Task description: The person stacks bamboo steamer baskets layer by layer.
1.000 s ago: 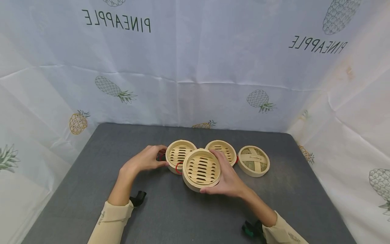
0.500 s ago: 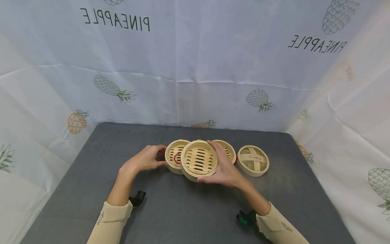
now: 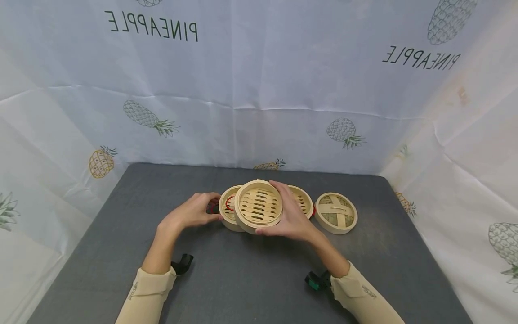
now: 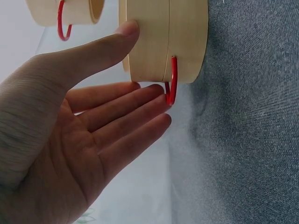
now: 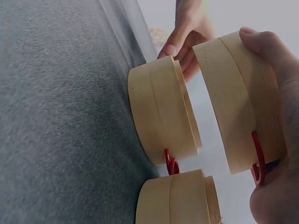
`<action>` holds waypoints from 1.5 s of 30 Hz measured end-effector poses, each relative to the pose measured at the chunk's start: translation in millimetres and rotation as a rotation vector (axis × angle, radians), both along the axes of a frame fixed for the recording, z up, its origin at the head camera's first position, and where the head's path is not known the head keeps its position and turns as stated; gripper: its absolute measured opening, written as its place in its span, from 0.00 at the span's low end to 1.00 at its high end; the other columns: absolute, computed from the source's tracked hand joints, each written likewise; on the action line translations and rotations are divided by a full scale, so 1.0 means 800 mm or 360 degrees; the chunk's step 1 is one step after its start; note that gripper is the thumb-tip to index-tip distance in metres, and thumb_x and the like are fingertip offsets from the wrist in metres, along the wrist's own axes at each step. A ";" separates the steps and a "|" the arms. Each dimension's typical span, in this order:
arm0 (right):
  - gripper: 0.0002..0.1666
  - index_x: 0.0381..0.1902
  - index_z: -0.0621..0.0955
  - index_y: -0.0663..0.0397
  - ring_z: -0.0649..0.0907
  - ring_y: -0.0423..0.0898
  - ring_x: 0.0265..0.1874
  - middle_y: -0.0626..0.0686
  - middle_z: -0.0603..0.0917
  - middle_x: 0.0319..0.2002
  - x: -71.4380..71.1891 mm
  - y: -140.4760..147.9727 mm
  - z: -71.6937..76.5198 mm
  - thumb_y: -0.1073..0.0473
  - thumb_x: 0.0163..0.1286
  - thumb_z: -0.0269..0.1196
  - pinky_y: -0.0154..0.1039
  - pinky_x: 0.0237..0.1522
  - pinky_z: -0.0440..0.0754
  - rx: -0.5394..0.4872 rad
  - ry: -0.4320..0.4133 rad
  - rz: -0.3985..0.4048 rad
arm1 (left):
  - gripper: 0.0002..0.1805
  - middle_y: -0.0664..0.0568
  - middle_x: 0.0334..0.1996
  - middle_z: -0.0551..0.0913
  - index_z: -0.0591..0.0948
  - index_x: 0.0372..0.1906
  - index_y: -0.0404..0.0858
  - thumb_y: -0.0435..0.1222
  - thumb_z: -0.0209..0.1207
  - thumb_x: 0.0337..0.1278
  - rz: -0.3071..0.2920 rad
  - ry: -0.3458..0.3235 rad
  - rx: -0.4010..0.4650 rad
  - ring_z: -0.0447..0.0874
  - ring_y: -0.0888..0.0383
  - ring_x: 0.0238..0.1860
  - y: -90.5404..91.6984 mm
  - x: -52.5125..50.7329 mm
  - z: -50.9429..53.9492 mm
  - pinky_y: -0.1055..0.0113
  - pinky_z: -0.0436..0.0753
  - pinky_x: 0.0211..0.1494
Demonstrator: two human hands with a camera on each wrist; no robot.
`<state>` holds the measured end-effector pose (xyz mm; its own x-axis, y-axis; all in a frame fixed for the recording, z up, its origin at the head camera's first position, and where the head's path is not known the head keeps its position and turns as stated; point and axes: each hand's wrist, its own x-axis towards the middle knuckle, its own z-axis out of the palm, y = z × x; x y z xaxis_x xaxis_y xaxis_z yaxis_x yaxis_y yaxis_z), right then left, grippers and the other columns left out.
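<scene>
My right hand (image 3: 293,218) grips a round bamboo steamer basket (image 3: 259,204) with a slatted base, fingers at its far rim and thumb at its near side. It is raised and tilted above a second steamer basket (image 3: 228,220) on the table, partly covering it. In the right wrist view a gap shows between the held basket (image 5: 238,98) and the lower one (image 5: 161,107). My left hand (image 3: 192,210) is at the left side of the lower basket; in the left wrist view its thumb rests against the wall and its fairly straight fingers lie by a red loop (image 4: 173,84).
Right of the held basket is a third steamer basket (image 3: 304,200), partly hidden by my right hand. A woven bamboo lid (image 3: 336,213) lies further right on the dark grey table (image 3: 251,288). Pineapple-print cloth (image 3: 259,81) hangs behind and at the sides.
My right hand has carried the steamer basket away from me and slightly left, over the second basket. My left hand has stayed almost still.
</scene>
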<state>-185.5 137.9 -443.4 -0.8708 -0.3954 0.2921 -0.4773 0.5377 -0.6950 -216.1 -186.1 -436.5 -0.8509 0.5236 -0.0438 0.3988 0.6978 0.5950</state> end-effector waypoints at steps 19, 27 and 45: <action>0.78 0.88 0.57 0.42 0.71 0.56 0.78 0.55 0.67 0.80 -0.025 -0.019 -0.004 0.40 0.45 0.87 0.67 0.76 0.72 -0.0024 -0.0072 0.0095 | 0.30 0.38 0.57 0.90 0.81 0.67 0.28 0.39 0.75 0.66 0.0009 0.0008 -0.0014 0.90 0.40 0.60 0.001 0.001 0.002 0.45 0.88 0.62; 0.80 0.88 0.56 0.41 0.70 0.57 0.79 0.56 0.64 0.81 -0.035 -0.026 -0.007 0.27 0.46 0.84 0.67 0.77 0.70 -0.0034 -0.0128 0.0117 | 0.33 0.37 0.58 0.90 0.79 0.69 0.26 0.38 0.75 0.66 0.0005 0.0006 -0.0010 0.90 0.40 0.60 0.000 0.001 0.003 0.46 0.88 0.62; 0.79 0.88 0.56 0.38 0.70 0.56 0.79 0.54 0.64 0.82 -0.047 -0.036 -0.012 0.28 0.47 0.84 0.67 0.78 0.70 -0.0039 -0.0169 0.0145 | 0.28 0.40 0.56 0.91 0.82 0.64 0.29 0.38 0.76 0.64 0.0016 -0.0016 0.0028 0.92 0.43 0.58 -0.003 -0.002 -0.001 0.49 0.90 0.59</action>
<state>-223.1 108.7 -452.8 -0.8580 -0.4683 0.2109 -0.4467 0.4778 -0.7564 -217.3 -188.4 -437.5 -0.8556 0.5158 -0.0433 0.3856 0.6910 0.6114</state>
